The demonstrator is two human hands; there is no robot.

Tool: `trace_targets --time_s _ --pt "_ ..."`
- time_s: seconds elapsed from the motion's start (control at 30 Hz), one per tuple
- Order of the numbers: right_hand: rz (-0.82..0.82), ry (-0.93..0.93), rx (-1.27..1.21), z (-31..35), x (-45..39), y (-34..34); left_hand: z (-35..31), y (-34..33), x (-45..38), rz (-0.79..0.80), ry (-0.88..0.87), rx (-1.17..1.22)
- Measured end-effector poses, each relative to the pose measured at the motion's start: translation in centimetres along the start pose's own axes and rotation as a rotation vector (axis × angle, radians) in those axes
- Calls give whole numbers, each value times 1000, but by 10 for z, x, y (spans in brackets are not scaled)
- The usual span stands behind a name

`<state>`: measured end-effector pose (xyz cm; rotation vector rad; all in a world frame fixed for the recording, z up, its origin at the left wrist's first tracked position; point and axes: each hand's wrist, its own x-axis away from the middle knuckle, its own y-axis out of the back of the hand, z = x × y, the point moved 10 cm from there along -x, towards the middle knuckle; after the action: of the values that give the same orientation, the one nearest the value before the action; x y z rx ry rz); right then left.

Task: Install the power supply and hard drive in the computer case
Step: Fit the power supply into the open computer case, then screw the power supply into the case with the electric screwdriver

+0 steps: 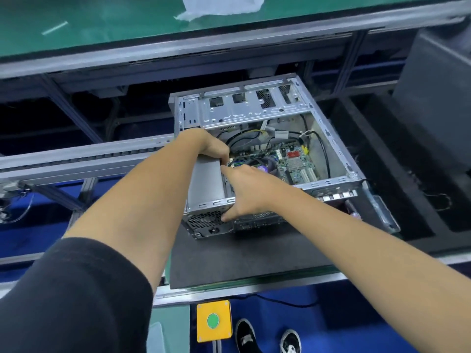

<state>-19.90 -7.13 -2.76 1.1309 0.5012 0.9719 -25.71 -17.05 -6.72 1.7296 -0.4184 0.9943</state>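
An open metal computer case [339, 138] lies on a dark mat, its motherboard [295, 161] and black cables showing inside. The grey power supply [206, 182] sits in the case's near left corner, its vented back face with a socket at the rear panel. My left hand [211, 146] curls its fingers over the power supply's far top edge. My right hand [244, 192] lies over the inner edge of the power supply, its thumb pressing on the vented rear face and a finger reaching toward the left hand. No hard drive is visible.
The dark mat [242, 256] rests on a conveyor frame with metal rails [84, 159]. A green bench top [114, 16] with white plastic wrap runs across the back. A yellow box with a green button [213, 321] sits below, near my shoes. A dark case panel [438, 103] stands right.
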Motion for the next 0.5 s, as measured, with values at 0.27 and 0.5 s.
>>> trace_targets --time_s 0.27,0.5 --pt "-124 -69 -443 -3 10 32 -42 57 40 -682 -317 -1" --pt "-388 -276 -378 -70 57 120 -116 65 85 -909 -532 185"
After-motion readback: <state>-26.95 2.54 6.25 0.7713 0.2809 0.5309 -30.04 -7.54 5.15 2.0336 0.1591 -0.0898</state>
